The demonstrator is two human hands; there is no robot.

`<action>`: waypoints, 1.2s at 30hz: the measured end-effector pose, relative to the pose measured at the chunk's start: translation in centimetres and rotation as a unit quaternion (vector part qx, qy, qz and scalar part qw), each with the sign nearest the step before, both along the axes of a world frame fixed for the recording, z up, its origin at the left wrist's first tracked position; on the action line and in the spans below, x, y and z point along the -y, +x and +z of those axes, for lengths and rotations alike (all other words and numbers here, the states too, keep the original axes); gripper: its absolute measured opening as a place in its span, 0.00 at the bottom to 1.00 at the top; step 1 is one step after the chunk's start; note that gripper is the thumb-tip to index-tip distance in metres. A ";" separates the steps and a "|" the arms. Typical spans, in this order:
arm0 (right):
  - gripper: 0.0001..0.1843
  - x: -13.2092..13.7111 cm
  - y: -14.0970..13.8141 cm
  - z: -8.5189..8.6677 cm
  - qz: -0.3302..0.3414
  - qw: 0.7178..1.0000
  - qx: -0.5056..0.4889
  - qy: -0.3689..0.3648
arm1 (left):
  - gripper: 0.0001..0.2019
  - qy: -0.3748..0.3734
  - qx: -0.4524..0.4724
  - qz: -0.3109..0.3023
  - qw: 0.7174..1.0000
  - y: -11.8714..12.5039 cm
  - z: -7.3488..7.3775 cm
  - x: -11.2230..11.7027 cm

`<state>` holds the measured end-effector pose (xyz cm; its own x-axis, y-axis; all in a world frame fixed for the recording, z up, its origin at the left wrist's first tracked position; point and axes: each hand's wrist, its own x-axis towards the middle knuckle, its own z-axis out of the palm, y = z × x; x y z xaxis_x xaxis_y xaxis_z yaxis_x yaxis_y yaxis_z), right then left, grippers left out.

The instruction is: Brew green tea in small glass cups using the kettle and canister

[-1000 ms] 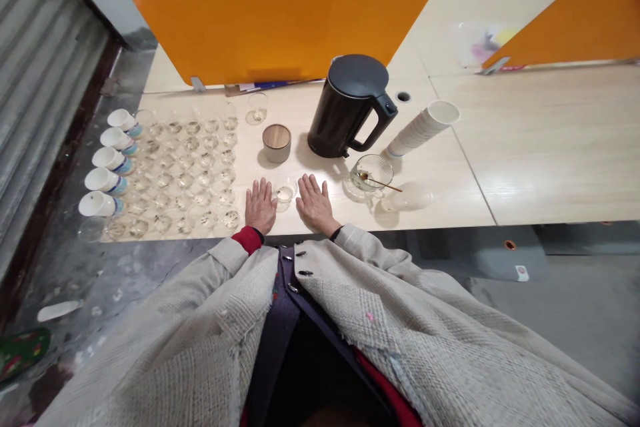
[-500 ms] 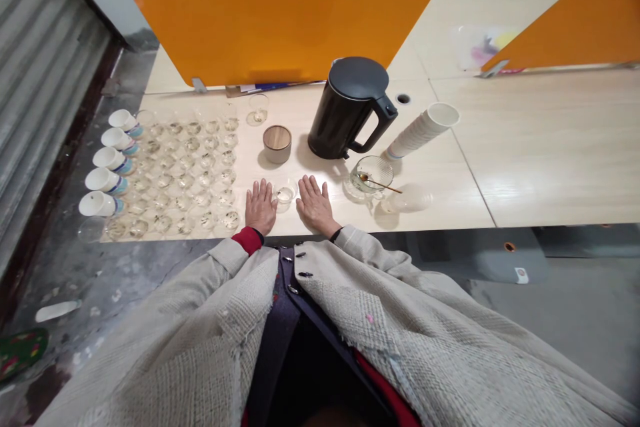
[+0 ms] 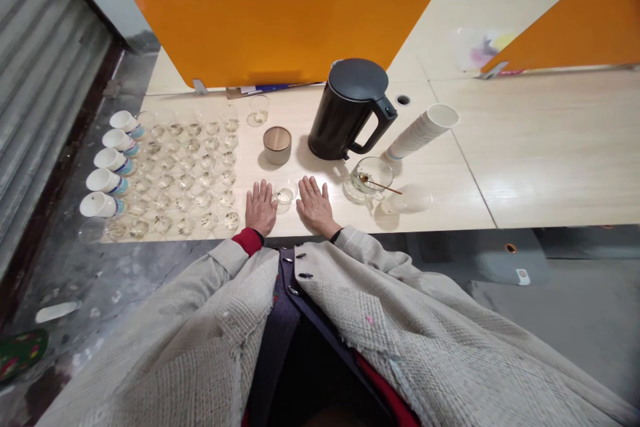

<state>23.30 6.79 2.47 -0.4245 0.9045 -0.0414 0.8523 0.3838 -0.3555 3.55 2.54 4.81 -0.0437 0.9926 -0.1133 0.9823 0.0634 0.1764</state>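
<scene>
My left hand (image 3: pixel 261 208) and my right hand (image 3: pixel 315 207) lie flat, palms down, on the pale wood-grain table (image 3: pixel 425 200), fingers apart and holding nothing. Between them stands a small glass cup (image 3: pixel 285 195). Nearest my left hand on the other side is a dense grid of small glass cups with tea leaves (image 3: pixel 190 173), edged by white porcelain cups with blue bands (image 3: pixel 106 181) lying on their sides. Beyond my right hand are a glass saucer with a spoon (image 3: pixel 371 175), a black electric kettle (image 3: pixel 347 107), and a wooden-lidded jar (image 3: pixel 277 145).
A tilted stack of white paper cups (image 3: pixel 423 132) lies right of the kettle. An orange divider panel (image 3: pixel 287 27) rises behind the table, with another (image 3: pixel 570 20) at right. A corrugated shutter (image 3: pixel 45 60) and concrete floor (image 3: pixel 100 267) lie left.
My hands have not visibly moved on the table. The whole view has drifted very slightly, with the kettle and divider lower in the picture.
</scene>
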 end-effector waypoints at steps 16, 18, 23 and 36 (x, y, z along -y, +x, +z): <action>0.37 0.0 0.2 -0.5 0.005 1.000 -0.001 0.018 | 0.33 0.001 0.009 0.003 1.000 0.1 -0.1 0.1; 0.37 0.1 0.2 -0.4 0.004 1.000 0.001 0.014 | 0.33 0.001 0.009 0.002 1.000 0.1 0.0 0.1; 0.37 0.1 0.2 -0.3 0.006 1.000 -0.004 0.014 | 0.32 0.005 0.010 0.001 1.000 0.0 -0.1 0.1; 0.37 0.0 0.2 -0.3 0.006 1.000 0.009 0.010 | 0.33 0.000 0.005 0.005 1.000 0.1 0.0 0.1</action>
<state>23.51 6.83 2.14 -0.4356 0.8996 -0.0315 0.8534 0.4016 -0.3324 3.64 2.47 4.86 -0.0530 0.9920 -0.1146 0.9796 0.0739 0.1868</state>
